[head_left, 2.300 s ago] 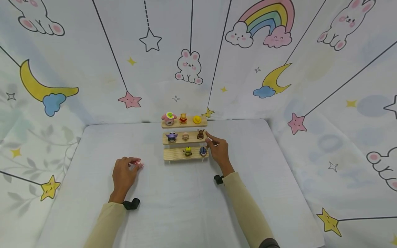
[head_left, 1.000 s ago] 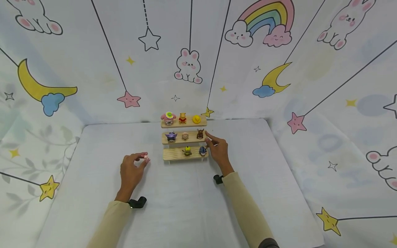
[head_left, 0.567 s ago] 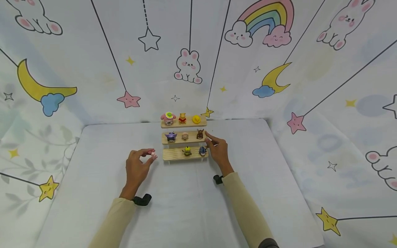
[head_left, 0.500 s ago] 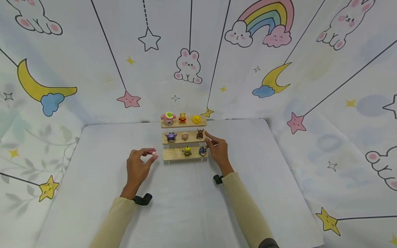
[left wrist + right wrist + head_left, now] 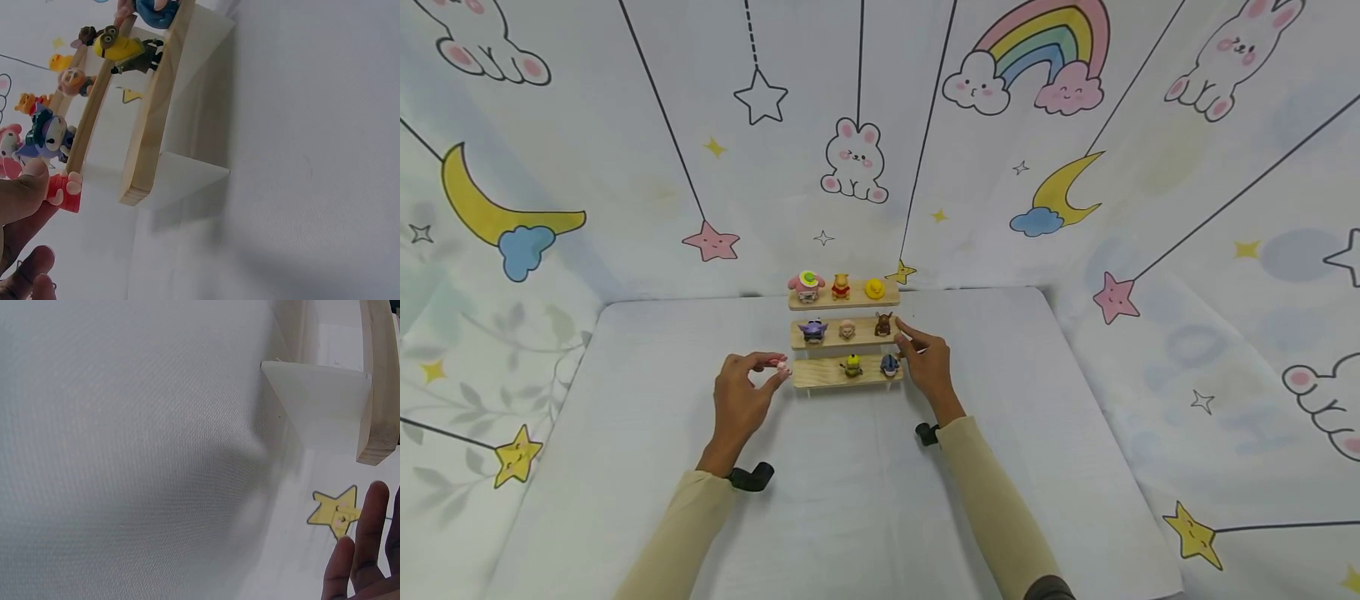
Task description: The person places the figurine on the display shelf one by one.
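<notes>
My left hand [image 5: 741, 404] pinches a small pink-and-red toy figurine [image 5: 65, 190] between thumb and fingertips. It is just off the left end of the bottom tier of a three-tier wooden display shelf [image 5: 816, 374]. At the middle tier's right end, my right hand [image 5: 934, 371] holds the board between thumb and index finger; its other fingers [image 5: 370, 534] are loosely extended in the right wrist view. A minion figurine [image 5: 852, 365] and a blue figurine [image 5: 890, 365] stand on the bottom tier, towards the right.
The middle tier bears a purple figurine [image 5: 813, 331], a small tan one [image 5: 847, 329] and a brown one [image 5: 883, 324]. On top are a pink figurine [image 5: 807, 289], a bear in red [image 5: 841, 287] and a yellow duck [image 5: 875, 289]. White supports [image 5: 187, 178] carry the boards above a white-covered table [image 5: 842, 500].
My left hand has carried the pink-and-red figurine rightward and slightly away from me, from the table's left side to the bottom tier's left end. The right hand has stayed at the shelf.
</notes>
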The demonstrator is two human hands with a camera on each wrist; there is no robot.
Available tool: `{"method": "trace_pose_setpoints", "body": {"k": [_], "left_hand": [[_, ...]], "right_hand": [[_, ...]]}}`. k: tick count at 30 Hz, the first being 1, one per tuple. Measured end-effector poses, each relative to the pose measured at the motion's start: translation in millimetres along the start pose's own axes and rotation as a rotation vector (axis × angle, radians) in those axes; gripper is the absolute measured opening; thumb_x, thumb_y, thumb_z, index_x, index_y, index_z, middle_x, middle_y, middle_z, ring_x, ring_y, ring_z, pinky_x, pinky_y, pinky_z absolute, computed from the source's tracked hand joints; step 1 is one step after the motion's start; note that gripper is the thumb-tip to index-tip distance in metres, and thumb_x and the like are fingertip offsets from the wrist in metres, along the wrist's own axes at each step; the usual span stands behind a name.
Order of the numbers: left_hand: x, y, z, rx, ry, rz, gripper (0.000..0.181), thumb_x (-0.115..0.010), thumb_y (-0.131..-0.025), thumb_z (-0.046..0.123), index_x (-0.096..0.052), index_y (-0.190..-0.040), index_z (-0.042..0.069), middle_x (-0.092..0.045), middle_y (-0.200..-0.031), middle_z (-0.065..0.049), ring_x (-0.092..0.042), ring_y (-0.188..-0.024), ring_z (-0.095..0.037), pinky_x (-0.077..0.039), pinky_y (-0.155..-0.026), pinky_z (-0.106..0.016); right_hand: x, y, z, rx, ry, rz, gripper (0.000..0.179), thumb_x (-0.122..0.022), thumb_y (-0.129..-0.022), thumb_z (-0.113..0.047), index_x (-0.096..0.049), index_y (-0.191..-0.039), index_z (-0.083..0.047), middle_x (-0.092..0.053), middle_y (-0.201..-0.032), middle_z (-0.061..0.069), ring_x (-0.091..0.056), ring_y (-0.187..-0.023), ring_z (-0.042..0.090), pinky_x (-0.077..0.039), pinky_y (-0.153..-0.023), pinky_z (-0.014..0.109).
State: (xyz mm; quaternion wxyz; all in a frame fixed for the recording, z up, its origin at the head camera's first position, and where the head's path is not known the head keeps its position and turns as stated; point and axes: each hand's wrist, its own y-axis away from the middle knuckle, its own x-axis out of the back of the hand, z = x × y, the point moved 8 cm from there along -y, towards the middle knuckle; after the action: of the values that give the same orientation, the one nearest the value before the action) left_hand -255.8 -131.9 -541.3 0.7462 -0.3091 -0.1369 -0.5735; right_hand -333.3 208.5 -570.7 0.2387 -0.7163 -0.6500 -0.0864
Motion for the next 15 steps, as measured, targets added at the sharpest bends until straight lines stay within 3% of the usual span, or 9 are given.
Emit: {"method": "trace_pose_setpoints", "body": {"k": [7,15], "left_hand": [[-3.2,-1.4,7.0,-0.013,0.008,-0.014,0.032,-0.088,-0.090,0.021,-0.079,-0.118,0.010,-0.075,-0.104,-0.016,-0.061,-0.102,-0.037,-0.039,-0.080,-0.039],[-8.4,-4.7,13.1,-0.045,0.014,-0.021,0.031,-0.089,-0.089,0.021,-0.080,-0.117,0.009,-0.078,-0.102,-0.013,-0.059,-0.097,-0.028,-0.040,-0.079,-0.039]], "right_hand": [[0,-0.2,0,-0.007,0.015,-0.001,0.038,-0.069,-0.102,-0.039,-0.070,-0.139,-0.031,-0.082,-0.096,0.012,-0.077,-0.076,0.021,-0.043,-0.049,0.023],[-1,0.1,1,-0.021,0.009,-0.002,0.038,-0.068,-0.102,-0.041,-0.070,-0.139,-0.034,-0.082,-0.095,0.012,-0.077,-0.077,0.022,-0.043,-0.049,0.023]]}}
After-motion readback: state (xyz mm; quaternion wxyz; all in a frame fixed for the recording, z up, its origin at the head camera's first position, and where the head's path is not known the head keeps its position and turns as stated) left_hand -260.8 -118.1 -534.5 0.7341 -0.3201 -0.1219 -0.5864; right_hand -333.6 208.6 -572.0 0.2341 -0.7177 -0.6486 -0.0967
